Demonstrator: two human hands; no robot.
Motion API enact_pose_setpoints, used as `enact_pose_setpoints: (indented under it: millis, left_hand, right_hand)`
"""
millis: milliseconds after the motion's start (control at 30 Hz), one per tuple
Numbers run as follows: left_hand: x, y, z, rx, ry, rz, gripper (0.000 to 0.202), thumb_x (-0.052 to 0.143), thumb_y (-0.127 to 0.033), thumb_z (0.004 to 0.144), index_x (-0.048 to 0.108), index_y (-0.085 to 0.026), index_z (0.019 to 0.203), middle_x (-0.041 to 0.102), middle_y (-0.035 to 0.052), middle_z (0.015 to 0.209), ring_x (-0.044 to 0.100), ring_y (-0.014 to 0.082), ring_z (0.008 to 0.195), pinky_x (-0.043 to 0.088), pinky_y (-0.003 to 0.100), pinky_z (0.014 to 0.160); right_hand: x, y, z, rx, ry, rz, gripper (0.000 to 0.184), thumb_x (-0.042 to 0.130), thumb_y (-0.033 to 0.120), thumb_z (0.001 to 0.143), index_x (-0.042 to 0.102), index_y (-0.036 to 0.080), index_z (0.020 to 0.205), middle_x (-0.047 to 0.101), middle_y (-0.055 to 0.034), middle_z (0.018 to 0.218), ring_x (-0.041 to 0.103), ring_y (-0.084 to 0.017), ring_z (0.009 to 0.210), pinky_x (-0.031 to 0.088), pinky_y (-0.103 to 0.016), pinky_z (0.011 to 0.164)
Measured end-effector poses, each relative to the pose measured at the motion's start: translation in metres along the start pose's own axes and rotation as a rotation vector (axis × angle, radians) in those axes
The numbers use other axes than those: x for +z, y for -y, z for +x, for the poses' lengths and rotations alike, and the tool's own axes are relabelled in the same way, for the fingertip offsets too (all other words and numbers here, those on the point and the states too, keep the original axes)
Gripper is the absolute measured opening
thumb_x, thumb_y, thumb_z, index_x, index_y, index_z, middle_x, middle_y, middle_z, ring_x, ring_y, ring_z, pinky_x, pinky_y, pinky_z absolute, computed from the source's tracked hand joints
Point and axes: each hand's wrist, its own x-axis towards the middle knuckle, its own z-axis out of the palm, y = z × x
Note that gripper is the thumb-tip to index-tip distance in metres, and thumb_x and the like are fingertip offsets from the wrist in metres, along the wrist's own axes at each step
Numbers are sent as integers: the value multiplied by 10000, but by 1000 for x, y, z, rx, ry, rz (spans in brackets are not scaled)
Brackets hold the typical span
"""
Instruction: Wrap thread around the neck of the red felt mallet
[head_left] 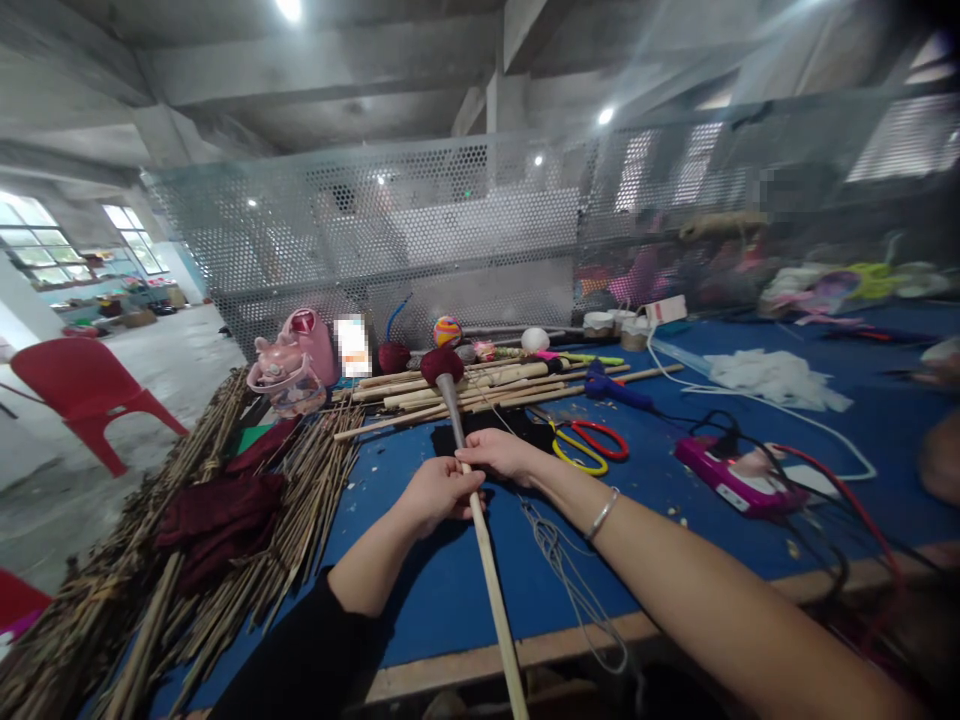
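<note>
A pale wooden stick (pixel 491 580) slants away from me over the front edge of the blue table. Its far end carries a dark red ball (pixel 442 367) with a grey wrapped neck (pixel 451 408) below it. My left hand (pixel 442 490) is closed round the stick just under the grey part. Close above it, my right hand (pixel 499 455) pinches the lower end of the grey wrapping. Beneath both hands lies a black cloth (pixel 525 428). A loose tangle of thin grey string (pixel 562 560) hangs down beside my right forearm, over the table edge.
Scissors with red and yellow handles (pixel 589 445), a blue glue gun (pixel 615 388) and a purple power strip (pixel 739 478) lie on the right. Bundled thin sticks (pixel 300 520) and maroon cloth (pixel 217 525) cover the left. A perforated metal screen (pixel 375 240) stands behind; another person's hand shows far right.
</note>
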Motion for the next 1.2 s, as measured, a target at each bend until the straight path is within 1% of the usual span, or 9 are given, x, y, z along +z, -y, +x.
enact_pose_setpoints:
  millis: [167,300,533,700,767,833,900,1067,1200]
  left_hand:
    - [-3,-2,-2,-63,46,-87,224,666,-291,686,525,-135,762,618,30,669,618,114,572,457,198,526]
    - [-5,-1,-2,-68,58,-100,231,669,-293,684,536,-137,791,626,32,690,621,115,588,459,201,537]
    - [-6,-2,-1,-87,81,-128,261,677,-318,673,550,-125,793,638,50,731,625,120,620,456,199,544]
    - [-7,-1,0,-54,181,-196,260,667,-301,689,573,-131,861,655,77,855,638,135,688,482,236,598]
    - [-7,-1,0,-49,211,-222,250,658,-282,698,574,-123,872,657,97,886,642,146,722,491,257,637]
    - [-6,0,0,-72,224,-211,243,651,-270,698,569,-118,868,661,106,868,647,161,737,495,268,651]
    - [-6,1,0,-92,191,-127,242,647,-293,697,559,-120,841,662,90,791,647,157,680,494,254,608]
    - [-6,4,2,8,-34,207,344,662,-431,652,502,-127,635,566,22,501,551,105,439,428,196,434]
    - [-5,1,1,55,-34,101,346,680,-426,629,510,-124,631,560,3,516,512,66,424,432,181,453]
  right_hand:
    - [-14,-2,-2,-7,208,10,228,598,350,730,554,138,801,293,117,380,162,-27,305,94,-166,293]
    - [-19,0,-2,94,266,60,237,583,303,731,565,137,898,266,125,378,145,-25,301,99,-142,287]
    - [-20,4,1,188,268,152,262,582,236,717,564,129,955,240,132,379,140,-19,298,115,-110,286]
    - [-24,4,-3,177,300,273,251,541,188,733,560,122,974,257,129,386,116,-13,290,110,-105,285]
    - [-22,3,-4,199,304,279,218,529,192,743,567,115,943,266,126,384,115,-12,287,108,-108,284]
    - [-18,4,-4,216,260,217,159,536,216,750,569,115,867,292,117,382,134,-11,285,103,-113,283]
    - [-12,5,-5,205,200,135,129,552,251,749,554,126,783,315,109,381,159,-11,282,103,-118,281]
    - [-2,9,-9,135,114,35,169,576,302,738,538,139,713,268,116,361,162,-20,287,105,-137,281]
    - [-6,10,-10,107,190,109,197,576,333,742,545,139,768,264,122,385,138,-16,302,92,-136,295]
